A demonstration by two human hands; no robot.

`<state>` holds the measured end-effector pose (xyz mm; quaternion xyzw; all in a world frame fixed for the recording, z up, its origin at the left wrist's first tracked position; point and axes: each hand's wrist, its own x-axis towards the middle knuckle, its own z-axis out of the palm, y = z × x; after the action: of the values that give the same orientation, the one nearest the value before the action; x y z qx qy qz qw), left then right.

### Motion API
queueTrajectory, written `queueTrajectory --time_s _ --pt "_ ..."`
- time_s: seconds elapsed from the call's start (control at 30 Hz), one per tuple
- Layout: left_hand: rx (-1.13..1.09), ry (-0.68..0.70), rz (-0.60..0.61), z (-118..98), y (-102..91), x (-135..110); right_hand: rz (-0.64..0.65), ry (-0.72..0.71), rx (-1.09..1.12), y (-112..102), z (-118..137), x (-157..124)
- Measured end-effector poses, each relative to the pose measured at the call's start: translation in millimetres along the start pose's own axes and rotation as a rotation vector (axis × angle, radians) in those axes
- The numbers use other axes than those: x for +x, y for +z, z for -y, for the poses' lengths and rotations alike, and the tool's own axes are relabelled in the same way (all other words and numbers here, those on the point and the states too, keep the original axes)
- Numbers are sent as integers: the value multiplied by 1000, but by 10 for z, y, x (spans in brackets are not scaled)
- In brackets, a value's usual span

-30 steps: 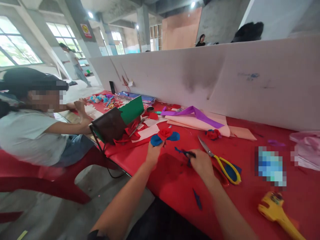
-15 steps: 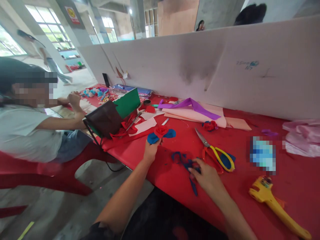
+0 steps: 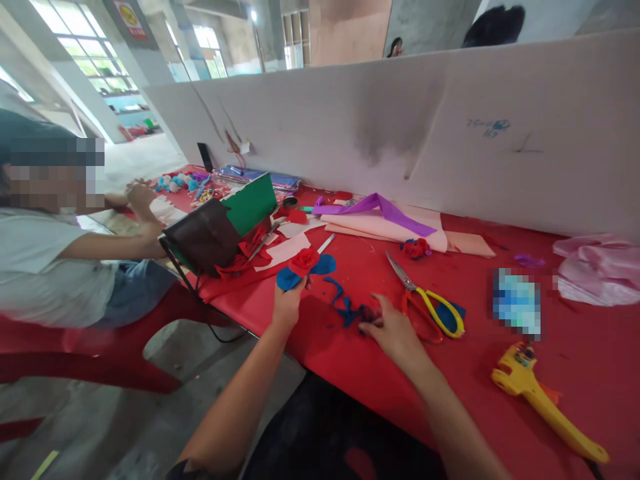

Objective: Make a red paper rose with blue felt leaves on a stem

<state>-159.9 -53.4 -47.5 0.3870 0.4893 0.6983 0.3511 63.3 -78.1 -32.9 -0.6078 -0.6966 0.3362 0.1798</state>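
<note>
- Table (image 3: pixel 345 363), red-topped, along a white board (image 3: pixel 300 127).
- Pink sheets (image 3: pixel 360 225) near its far side, purple strip (image 3: pixel 380 203) across them.
- Yellow tool (image 3: pixel 543 403) lying at the right, handle toward the near side.
- Scissors (image 3: pixel 414 288), one handle red, one yellow, just beside the right hand (image 3: pixel 393 327).
- Low over the table, that hand's thumb and fingers slightly parted at dark blue scraps (image 3: pixel 347 313); blurred, impossible to tell gripping from touching.
- Left hand (image 3: pixel 287 303) pinched narrow beneath a red flower (image 3: pixel 303 262) with blue petals, raised above the table.
- Second flower (image 3: pixel 417 249) beyond the scissors.
</note>
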Motion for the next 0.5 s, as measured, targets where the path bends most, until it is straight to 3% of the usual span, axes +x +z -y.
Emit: queueTrajectory --time_s 0.07,0.13,0.27,0.4,0.5 --pt "-1 9 -13 -29 -47 2 -52 -19 23 54 143 114" --pt "1 10 -24 -68 -105 2 -60 -55 -92 107 271 181" --pt "11 7 -36 -166 -169 -12 19 -117 -345 195 435 328" --pt "-14 16 -7 -258 -139 -32 96 -261 -378 204 558 592" --pt "-33 16 -11 -352 -123 -11 77 -270 -376 228 679 747"
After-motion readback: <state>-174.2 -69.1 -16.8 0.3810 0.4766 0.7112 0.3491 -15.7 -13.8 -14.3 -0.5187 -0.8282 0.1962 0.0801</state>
